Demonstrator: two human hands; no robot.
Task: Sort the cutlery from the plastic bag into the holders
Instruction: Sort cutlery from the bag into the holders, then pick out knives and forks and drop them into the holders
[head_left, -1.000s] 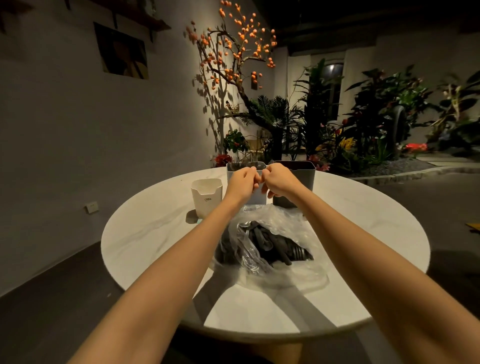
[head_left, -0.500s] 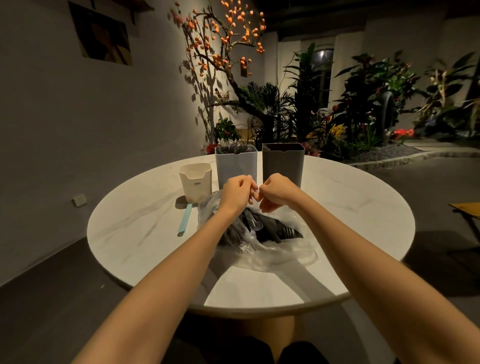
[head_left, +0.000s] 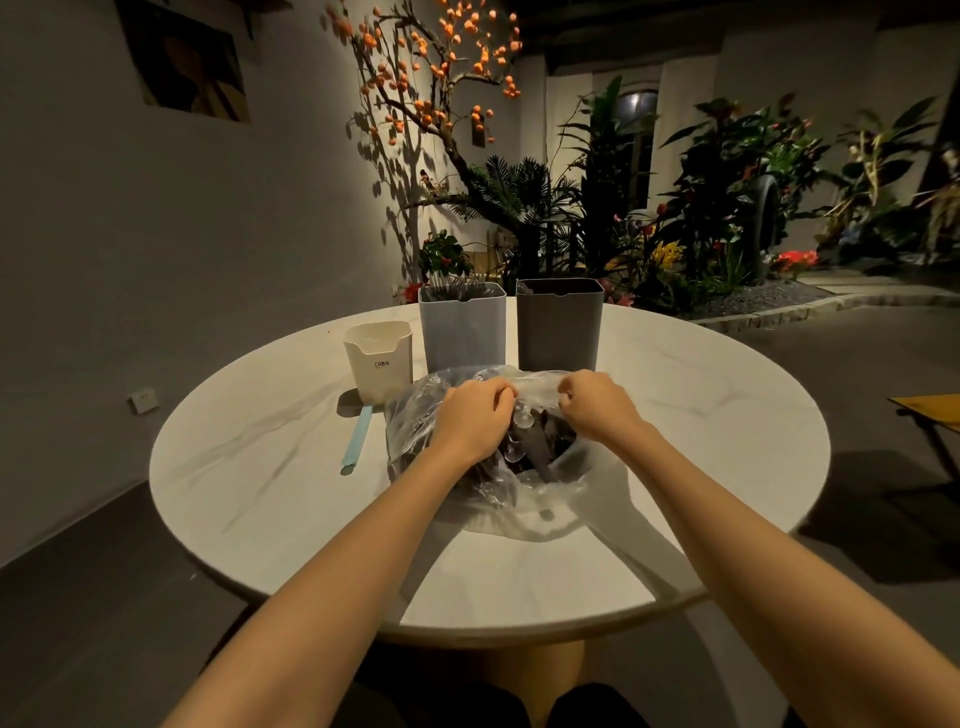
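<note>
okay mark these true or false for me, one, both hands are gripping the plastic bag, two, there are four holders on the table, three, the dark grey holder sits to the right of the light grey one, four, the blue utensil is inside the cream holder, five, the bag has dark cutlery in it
1. Both hands grip the plastic bag. True: the left hand and right hand pinch its top edge.
2. Four holders stand on the table. False: three.
3. The dark grey holder sits right of the light grey holder. True.
4. The blue utensil is inside the cream holder. False: it lies on the table in front of that holder.
5. The bag holds dark cutlery. True.
</note>
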